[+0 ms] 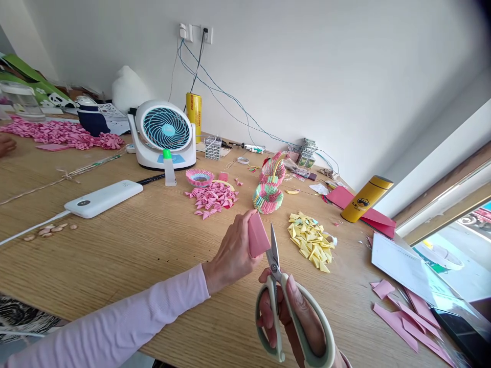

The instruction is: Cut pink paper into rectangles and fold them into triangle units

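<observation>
Left hand (233,253) with pink paper (258,235) beside scissors (286,306)

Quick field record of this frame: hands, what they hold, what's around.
left hand: holds folded pink paper upright
right hand: grips scissors, blades nearly closed, right beside the paper's edge
in front: pile of yellow folded pieces, pile of pink folded pieces, paper swan model
left side: power bank, glue bottle, fan
right side: yellow flask lying on red paper, pink strips, white sheet
surface: wooden table
other person: a hand at the far left edge
</observation>
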`<state>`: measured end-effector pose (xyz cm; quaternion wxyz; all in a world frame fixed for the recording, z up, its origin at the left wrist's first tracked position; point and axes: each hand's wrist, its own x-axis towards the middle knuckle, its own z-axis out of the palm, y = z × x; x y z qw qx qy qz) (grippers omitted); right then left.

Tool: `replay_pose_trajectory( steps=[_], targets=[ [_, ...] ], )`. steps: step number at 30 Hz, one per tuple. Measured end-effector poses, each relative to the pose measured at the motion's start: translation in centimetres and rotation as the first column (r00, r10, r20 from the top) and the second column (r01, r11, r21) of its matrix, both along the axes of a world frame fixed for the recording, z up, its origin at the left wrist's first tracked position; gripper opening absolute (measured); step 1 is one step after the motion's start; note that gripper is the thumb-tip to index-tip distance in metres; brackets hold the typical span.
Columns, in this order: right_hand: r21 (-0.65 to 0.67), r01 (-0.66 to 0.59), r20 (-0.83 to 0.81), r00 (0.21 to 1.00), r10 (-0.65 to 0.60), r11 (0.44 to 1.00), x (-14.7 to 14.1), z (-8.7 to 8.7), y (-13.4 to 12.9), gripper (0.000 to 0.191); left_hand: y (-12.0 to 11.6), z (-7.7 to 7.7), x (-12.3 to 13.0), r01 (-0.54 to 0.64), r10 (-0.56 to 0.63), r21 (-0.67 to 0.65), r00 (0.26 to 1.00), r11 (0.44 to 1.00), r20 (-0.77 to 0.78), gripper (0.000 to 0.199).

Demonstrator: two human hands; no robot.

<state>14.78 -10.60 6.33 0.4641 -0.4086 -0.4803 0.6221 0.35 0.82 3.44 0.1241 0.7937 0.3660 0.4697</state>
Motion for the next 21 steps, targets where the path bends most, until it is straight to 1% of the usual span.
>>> replay_pose_trajectory(
  steps=[11,21],
  targets=[
    [-0.010,0.010,-0.006,1.000,-0.010,1.000,-0.8,-0.3,-0.9,0.032,-0.7,0.3,0.1,-0.024,0.024,-0.014,0.999,1.000,-0.032,0.084],
    [0.012,0.017,0.047,0.999,-0.017,1.000,-0.9,0.0,-1.1,0.032,-1.2,0.4,0.0,0.000,0.000,-0.007,1.000,1.000,-0.025,0.091]
  ],
)
